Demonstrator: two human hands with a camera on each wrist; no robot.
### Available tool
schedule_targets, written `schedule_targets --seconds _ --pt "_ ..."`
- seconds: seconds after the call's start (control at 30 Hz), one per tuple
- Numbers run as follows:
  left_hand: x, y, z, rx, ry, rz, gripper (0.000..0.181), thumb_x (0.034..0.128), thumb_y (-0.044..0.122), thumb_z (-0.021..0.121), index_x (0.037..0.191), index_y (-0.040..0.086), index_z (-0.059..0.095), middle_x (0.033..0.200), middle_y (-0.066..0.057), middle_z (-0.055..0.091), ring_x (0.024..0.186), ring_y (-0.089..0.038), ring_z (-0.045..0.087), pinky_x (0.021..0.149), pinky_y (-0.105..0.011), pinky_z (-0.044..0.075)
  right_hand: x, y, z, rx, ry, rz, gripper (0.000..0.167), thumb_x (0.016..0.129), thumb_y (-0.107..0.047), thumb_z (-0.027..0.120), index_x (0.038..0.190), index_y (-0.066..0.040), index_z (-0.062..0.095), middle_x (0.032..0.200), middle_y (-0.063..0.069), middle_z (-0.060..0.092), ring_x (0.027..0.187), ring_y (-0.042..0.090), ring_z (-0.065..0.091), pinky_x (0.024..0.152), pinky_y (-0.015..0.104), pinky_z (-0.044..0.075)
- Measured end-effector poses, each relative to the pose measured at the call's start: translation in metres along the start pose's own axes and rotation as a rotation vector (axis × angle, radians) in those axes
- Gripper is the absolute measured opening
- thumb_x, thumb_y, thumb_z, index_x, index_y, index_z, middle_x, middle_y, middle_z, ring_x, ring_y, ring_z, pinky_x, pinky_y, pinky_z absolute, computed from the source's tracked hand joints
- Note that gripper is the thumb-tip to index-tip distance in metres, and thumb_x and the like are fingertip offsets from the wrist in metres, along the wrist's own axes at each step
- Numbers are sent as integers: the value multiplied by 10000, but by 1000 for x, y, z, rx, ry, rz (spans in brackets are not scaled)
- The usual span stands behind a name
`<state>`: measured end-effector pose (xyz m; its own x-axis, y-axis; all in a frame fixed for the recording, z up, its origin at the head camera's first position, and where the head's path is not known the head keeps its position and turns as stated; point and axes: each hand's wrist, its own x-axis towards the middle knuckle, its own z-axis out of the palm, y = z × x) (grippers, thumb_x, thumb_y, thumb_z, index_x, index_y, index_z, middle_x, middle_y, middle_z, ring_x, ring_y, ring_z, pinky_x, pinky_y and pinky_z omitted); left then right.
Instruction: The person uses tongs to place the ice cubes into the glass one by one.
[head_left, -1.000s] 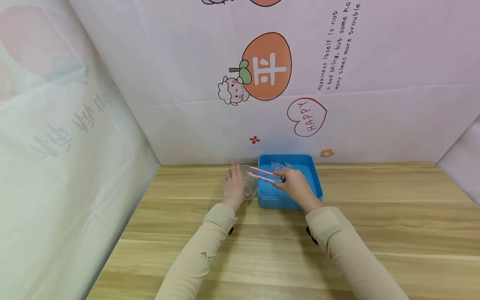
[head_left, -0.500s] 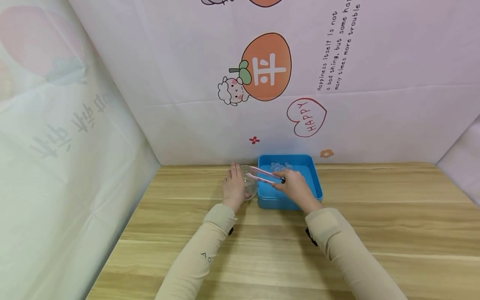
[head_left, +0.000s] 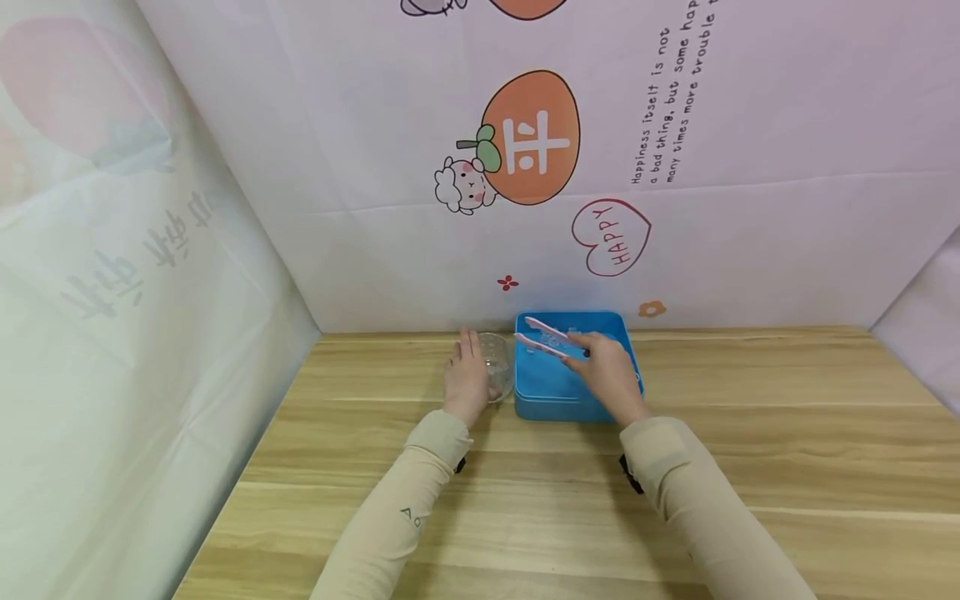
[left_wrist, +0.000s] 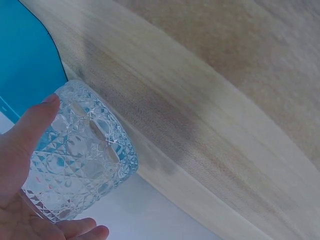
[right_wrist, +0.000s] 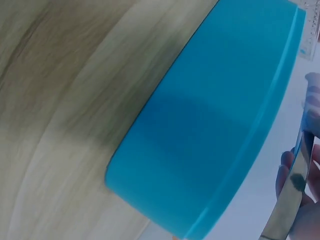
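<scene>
Blue box (head_left: pixel 546 380) stands near the back edge of the table (head_left: pixel 525 500). Clear glass (head_left: pixel 499 368) with a cut pattern stands just beside the box's left wall, also near the table's back edge. Left hand (head_left: pixel 467 377) holds the glass, thumb on one side and fingers on the other. Right hand (head_left: pixel 611 377) grips pink tongs (head_left: pixel 538 344) between thumb and fingers; the tong arms are spread, with their tips over the box's back left corner. Clear cubes (head_left: pixel 552 339) lie in the box toward its back edge, partly hidden by the tongs.
</scene>
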<state>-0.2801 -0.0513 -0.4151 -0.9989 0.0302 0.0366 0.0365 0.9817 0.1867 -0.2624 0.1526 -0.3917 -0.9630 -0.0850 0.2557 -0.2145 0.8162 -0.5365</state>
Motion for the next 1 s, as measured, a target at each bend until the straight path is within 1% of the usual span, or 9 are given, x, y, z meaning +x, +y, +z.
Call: schedule_targets --seconds 0.1,0.2,0.23,0.3,0.43,0.6,0.8,0.9,1.0 --pt "0 0 1 -1 -9 -6 1107 722 354 824 1510 -20 141 1594 -184 162 1435 -335 304 1140 -431 355 1 3 0 -25 2 36 464 868 -195 697 1290 -34 592 1266 247 605 1067 388 626 781 458 563" --pt "-1 0 0 5 -4 -5 1110 716 353 828 1508 -23 147 1592 -187 169 1433 -336 310 1135 -430 361 2 5 1 -44 -17 74 480 867 -209 700 1299 -36 582 1261 251 607 1075 393 619 745 430 557" --pt "-1 0 0 9 0 -3 1110 714 354 830 1506 -25 151 1591 -188 173 1430 -336 315 1133 -430 365 2 6 1 -52 -26 86 485 867 -212 701 1303 -39 579 1267 249 604 1076 392 620 747 429 557" --pt "-1 0 0 14 8 1 1110 710 354 832 1504 -28 157 1588 -192 181 1425 -337 324 1128 -430 371 3 7 2 -77 -41 100 487 867 -212 701 1305 -38 578 1273 248 600 1088 395 614 798 453 557" --pt "-2 0 0 20 10 5 1111 711 357 830 1505 -25 154 1590 -191 175 1423 -335 328 1129 -431 370 5 8 3 -120 -56 97 475 864 -203 704 1288 -22 589 1272 242 602 1105 397 609 875 505 533" --pt "-1 0 1 22 3 2 1111 712 355 829 1506 -24 151 1592 -191 168 1424 -333 328 1131 -430 367 7 9 7 -121 -58 80 458 858 -187 709 1260 5 604 1249 244 614 1069 394 627 855 492 543" --pt "-1 0 1 29 -14 -5 1111 728 362 817 1513 -17 128 1600 -182 142 1434 -321 312 1140 -424 355 11 8 14 -119 -109 104 447 875 -201 690 1262 4 603 1247 237 621 1094 395 620 858 492 549" --pt "-2 0 0 28 -3 -4 1108 721 360 822 1509 -20 142 1597 -184 155 1428 -323 324 1135 -425 362 12 7 17 -145 -136 114 446 880 -202 683 1263 11 600 1248 240 619 1098 402 618 862 500 547" --pt "-3 0 -1 45 15 8 1100 720 367 820 1504 -27 157 1589 -192 179 1412 -328 351 1119 -422 383 14 7 21 -170 -153 118 435 883 -201 680 1247 26 607 1240 246 622 1099 407 617 883 509 536"
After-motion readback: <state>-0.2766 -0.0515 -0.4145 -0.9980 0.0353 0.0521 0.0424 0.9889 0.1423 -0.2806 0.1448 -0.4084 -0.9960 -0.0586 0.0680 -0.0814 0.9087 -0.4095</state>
